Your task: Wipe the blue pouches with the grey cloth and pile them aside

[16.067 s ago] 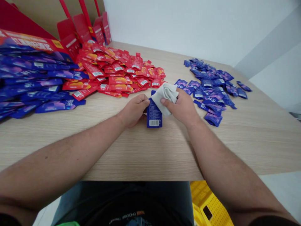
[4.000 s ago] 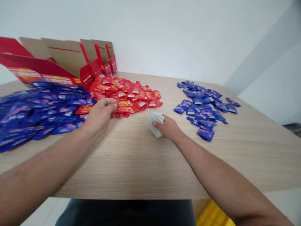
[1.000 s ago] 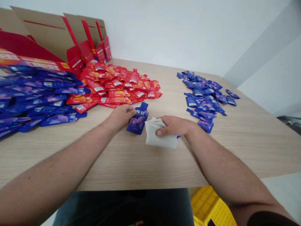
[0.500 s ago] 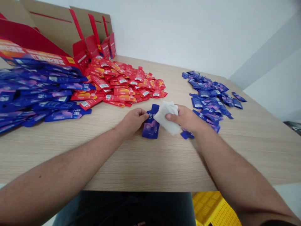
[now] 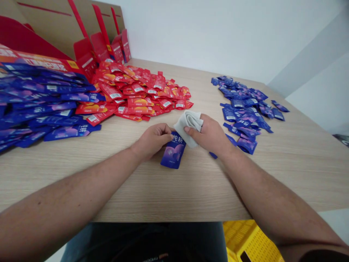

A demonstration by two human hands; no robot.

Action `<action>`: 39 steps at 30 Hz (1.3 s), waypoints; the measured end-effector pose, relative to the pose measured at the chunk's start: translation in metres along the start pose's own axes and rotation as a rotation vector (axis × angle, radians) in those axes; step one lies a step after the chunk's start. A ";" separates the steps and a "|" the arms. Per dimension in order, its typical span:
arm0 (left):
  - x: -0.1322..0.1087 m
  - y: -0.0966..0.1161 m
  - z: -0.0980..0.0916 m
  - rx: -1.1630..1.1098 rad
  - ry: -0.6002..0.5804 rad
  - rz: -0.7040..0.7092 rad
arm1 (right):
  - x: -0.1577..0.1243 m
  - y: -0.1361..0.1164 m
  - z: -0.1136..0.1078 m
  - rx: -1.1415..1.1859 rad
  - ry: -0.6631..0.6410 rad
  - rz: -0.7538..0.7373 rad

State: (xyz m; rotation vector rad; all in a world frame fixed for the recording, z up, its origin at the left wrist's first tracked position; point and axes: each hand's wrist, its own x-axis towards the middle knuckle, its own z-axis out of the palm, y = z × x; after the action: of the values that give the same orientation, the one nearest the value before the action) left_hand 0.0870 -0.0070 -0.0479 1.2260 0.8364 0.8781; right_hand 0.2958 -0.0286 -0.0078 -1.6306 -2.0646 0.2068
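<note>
The left hand (image 5: pixel 154 141) lies curled on the tabletop (image 5: pixel 191 193), its fingers (image 5: pixel 167 137) closed together with their tips against the left edge of a blue foil pouch (image 5: pixel 173 154), though the view cannot settle whether the thumb pinches the pouch from beneath. The pouch lies flat and tilted, its spout end pointing up and to the right, with white Chinese characters on its face. The right hand (image 5: pixel 208 134) grips a crumpled white cloth (image 5: pixel 188 125) between thumb and fingers, and the cloth overlaps the pouch's upper right edge. A few blue sachets (image 5: pixel 231 139) lie just beside the right hand, at the edge of a loose blue pile (image 5: pixel 244 105). Farther left sit a heap of red sachets (image 5: pixel 141 92) and a large mound of blue sachets (image 5: pixel 40 98), in front of an open cardboard carton (image 5: pixel 81 32) with red flaps. A yellow plastic crate (image 5: pixel 251 243) shows below the tabletop's near edge
</note>
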 end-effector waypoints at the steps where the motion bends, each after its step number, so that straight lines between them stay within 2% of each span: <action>1: 0.000 0.000 0.000 0.022 0.005 -0.002 | 0.000 0.000 0.000 0.007 -0.018 -0.019; 3: 0.000 0.000 0.000 0.053 0.019 0.003 | 0.000 0.001 -0.001 0.028 -0.048 -0.034; 7: 0.000 0.000 0.001 0.029 0.007 0.032 | 0.002 0.006 0.000 0.069 -0.014 0.024; 11: 0.000 -0.001 0.000 0.088 0.026 0.022 | 0.002 0.007 0.002 0.096 -0.063 -0.016; 16: 0.000 -0.001 0.000 0.065 -0.001 0.043 | 0.002 0.008 0.003 0.126 -0.033 0.016; 19: -0.001 -0.001 0.000 0.097 0.023 0.030 | 0.003 0.008 0.003 0.113 -0.064 -0.013; 21: 0.000 0.000 0.001 0.063 0.041 0.025 | 0.004 0.007 0.002 0.083 -0.028 0.014; 24: 0.001 0.001 0.004 0.013 0.096 -0.047 | 0.001 0.003 0.001 0.035 -0.020 0.005; 28: 0.004 0.003 0.005 -0.058 0.171 -0.132 | -0.003 -0.004 0.005 -0.023 -0.135 -0.074; 32: 0.004 0.006 0.004 -0.105 0.127 -0.150 | -0.002 -0.003 0.007 -0.078 -0.063 -0.045; 36: 0.003 0.008 0.004 -0.097 0.118 -0.138 | -0.001 -0.002 0.005 -0.077 -0.104 -0.089; 39: 0.002 0.008 0.005 -0.096 0.087 -0.133 | -0.001 -0.003 0.003 -0.079 -0.045 -0.031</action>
State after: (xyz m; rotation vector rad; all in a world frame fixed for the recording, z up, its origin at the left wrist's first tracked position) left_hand 0.0919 -0.0062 -0.0392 1.0426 0.9245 0.8589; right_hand 0.2922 -0.0297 -0.0094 -1.6535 -2.1554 0.1539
